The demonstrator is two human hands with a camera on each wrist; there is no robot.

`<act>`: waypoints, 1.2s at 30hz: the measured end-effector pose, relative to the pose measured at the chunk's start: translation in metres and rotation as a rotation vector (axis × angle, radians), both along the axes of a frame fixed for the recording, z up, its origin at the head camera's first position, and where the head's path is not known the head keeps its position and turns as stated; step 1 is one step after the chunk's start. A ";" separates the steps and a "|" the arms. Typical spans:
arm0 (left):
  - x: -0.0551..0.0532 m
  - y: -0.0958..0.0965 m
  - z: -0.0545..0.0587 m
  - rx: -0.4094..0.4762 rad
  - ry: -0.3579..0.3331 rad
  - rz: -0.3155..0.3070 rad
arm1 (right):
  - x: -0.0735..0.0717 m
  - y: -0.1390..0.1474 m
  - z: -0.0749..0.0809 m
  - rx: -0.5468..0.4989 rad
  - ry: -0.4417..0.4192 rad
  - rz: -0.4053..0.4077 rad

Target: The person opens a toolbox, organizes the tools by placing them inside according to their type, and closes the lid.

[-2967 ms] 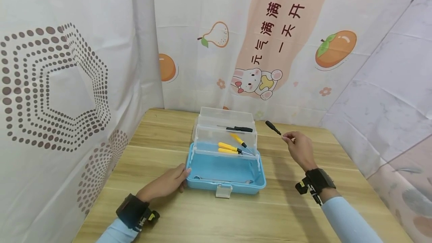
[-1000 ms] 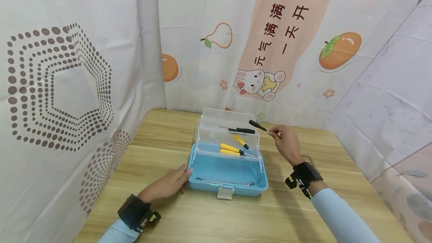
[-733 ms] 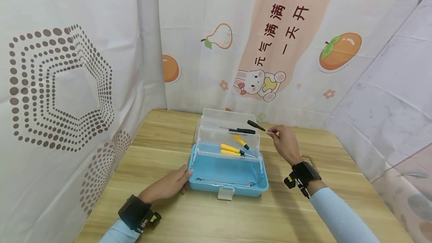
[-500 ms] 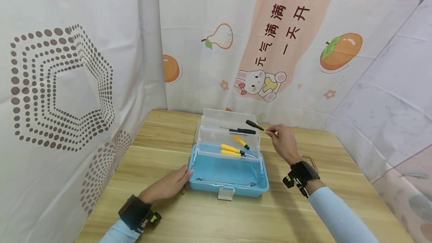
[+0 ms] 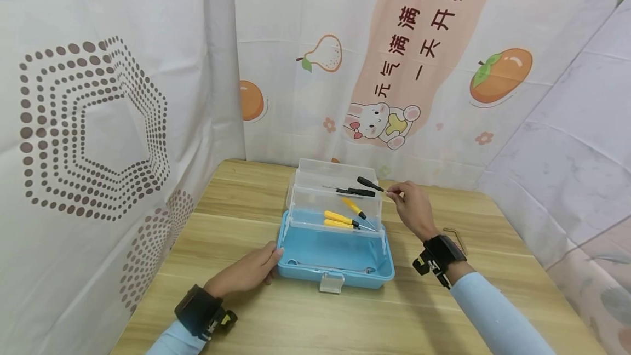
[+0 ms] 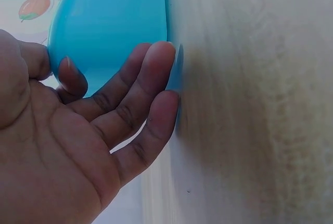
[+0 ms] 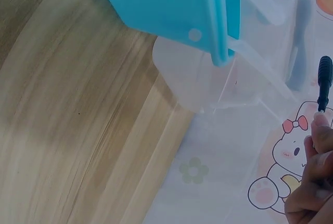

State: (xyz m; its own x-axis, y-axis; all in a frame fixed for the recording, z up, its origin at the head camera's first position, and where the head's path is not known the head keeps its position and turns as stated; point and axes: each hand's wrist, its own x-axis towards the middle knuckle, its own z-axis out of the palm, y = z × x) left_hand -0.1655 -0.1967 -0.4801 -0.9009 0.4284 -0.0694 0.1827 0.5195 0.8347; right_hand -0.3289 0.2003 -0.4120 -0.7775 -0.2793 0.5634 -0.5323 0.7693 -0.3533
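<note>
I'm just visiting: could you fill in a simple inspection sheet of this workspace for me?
Surface: wood-grain table
Job's things: blue toolbox, open; yellow screwdrivers in its clear tray, a black one behind them; long wrench along its front
Clutter: L-shaped rod on the table, right of the toolbox
Grippers: left hand holds the toolbox's left edge; right hand pinches a black tool by its thin end
Cables: nothing seen
Surroundings: printed curtains behind and on both sides
</note>
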 end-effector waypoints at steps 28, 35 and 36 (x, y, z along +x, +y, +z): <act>0.001 0.002 0.002 0.015 -0.008 0.009 | -0.003 -0.016 -0.001 -0.007 -0.013 0.011; 0.000 0.001 0.000 0.021 -0.009 0.006 | -0.003 -0.020 -0.001 -0.003 -0.018 0.016; 0.000 0.002 0.000 0.020 -0.009 0.005 | -0.002 -0.021 -0.001 -0.001 -0.021 0.018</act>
State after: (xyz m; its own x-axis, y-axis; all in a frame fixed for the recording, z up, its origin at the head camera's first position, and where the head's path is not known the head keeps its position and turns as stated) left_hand -0.1657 -0.1952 -0.4801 -0.9026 0.4249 -0.0690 0.1723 0.5036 0.8466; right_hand -0.3313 0.1798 -0.4125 -0.7844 -0.2924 0.5470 -0.5381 0.7594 -0.3657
